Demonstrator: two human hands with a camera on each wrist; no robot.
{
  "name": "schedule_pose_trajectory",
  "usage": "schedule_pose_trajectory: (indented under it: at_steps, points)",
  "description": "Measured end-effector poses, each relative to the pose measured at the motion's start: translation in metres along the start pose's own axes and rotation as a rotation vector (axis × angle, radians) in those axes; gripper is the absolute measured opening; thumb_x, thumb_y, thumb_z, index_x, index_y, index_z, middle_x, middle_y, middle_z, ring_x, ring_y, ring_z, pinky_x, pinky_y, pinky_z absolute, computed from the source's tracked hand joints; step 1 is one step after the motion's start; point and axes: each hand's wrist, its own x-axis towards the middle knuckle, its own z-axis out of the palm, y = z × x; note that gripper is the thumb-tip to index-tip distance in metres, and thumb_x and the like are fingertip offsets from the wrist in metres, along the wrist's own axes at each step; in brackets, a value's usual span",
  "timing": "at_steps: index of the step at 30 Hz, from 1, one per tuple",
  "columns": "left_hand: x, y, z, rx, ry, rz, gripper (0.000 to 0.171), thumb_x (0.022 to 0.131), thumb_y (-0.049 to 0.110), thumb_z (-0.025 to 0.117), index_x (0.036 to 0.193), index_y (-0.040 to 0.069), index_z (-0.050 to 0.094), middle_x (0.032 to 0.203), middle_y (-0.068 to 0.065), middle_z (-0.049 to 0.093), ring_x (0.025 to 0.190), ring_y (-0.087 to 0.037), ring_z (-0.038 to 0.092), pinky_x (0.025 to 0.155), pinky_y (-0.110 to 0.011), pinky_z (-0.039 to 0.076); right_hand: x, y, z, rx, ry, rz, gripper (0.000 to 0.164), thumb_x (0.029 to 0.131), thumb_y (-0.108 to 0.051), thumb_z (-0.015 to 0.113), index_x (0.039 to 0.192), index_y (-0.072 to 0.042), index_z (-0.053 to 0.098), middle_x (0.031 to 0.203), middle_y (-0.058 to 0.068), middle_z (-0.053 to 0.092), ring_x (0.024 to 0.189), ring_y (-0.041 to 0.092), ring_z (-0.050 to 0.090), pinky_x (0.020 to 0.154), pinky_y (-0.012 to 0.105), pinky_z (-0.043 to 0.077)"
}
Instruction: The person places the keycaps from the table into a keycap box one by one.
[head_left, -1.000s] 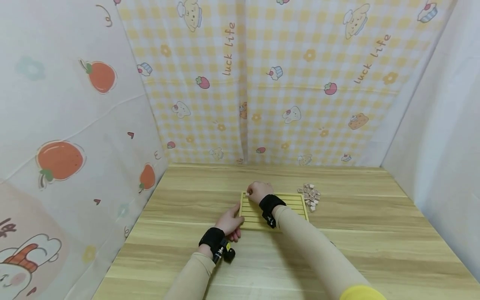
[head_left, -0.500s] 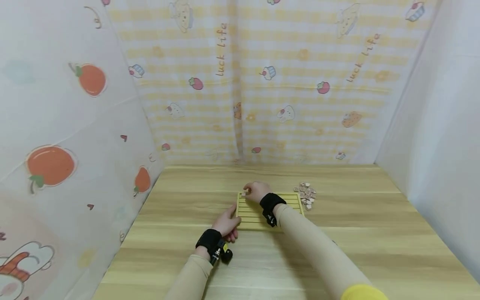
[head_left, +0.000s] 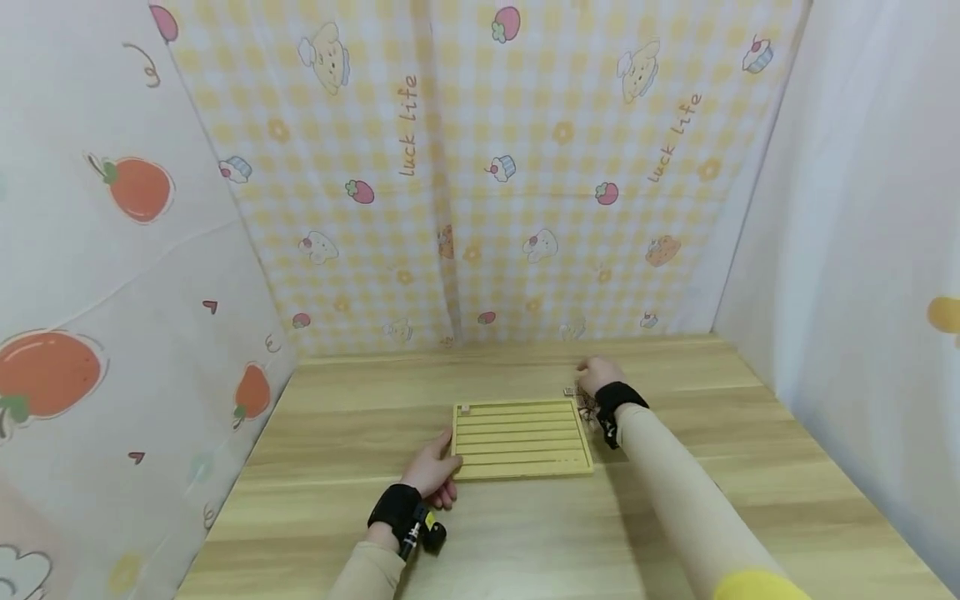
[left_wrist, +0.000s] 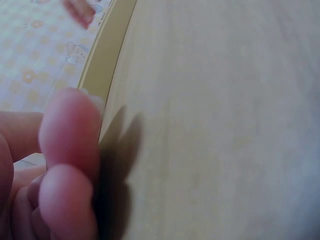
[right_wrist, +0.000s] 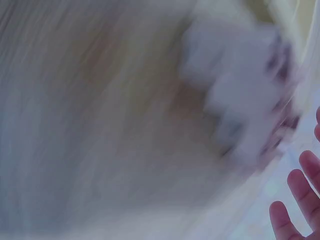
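A yellow board with raised rows lies on the table. One small wooden tile sits in its far left corner. My left hand holds the board's near left corner, thumb over the top and other fingers curled beside the edge; its fingertips show close against the board's side in the left wrist view. At the board's far right corner, my right hand is over a pile of small tiles, partly hiding it. The right wrist view shows the pile blurred, beside loosely spread fingers.
The wood-grain table runs back to a yellow checked cloth. White cloth walls stand on both sides. A black wrist strap with a small camera is on the left wrist.
My right hand has let go of the tile in the board's far left corner and moved right to the pile. The left hand stays on the board; the head view has shifted.
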Motion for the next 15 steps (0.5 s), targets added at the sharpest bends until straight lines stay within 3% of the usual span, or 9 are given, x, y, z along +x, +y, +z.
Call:
schedule_pose_trajectory:
  at_steps: [5, 15]
  points:
    - [-0.004, -0.004, 0.0, -0.009, -0.014, -0.014, 0.07, 0.099, 0.02, 0.052, 0.156, 0.009, 0.013, 0.053, -0.009, 0.061, 0.038, -0.014, 0.056, 0.035, -0.026, 0.045, -0.01, 0.016, 0.0, 0.047, -0.031, 0.012, 0.032, 0.094, -0.006, 0.055, 0.121, 0.01, 0.061, 0.114, 0.027, 0.062, 0.094, 0.037, 0.061, 0.08, 0.049, 0.049]
    - [-0.001, -0.004, -0.002, -0.041, -0.008, -0.026, 0.071, 0.098, 0.02, 0.054, 0.156, 0.009, 0.015, 0.053, -0.01, 0.06, 0.038, -0.014, 0.056, 0.035, -0.026, 0.044, -0.004, 0.013, 0.003, -0.001, -0.006, -0.03, 0.025, 0.091, -0.001, 0.055, 0.112, 0.01, 0.066, 0.105, 0.025, 0.066, 0.092, 0.037, 0.062, 0.081, 0.05, 0.05]
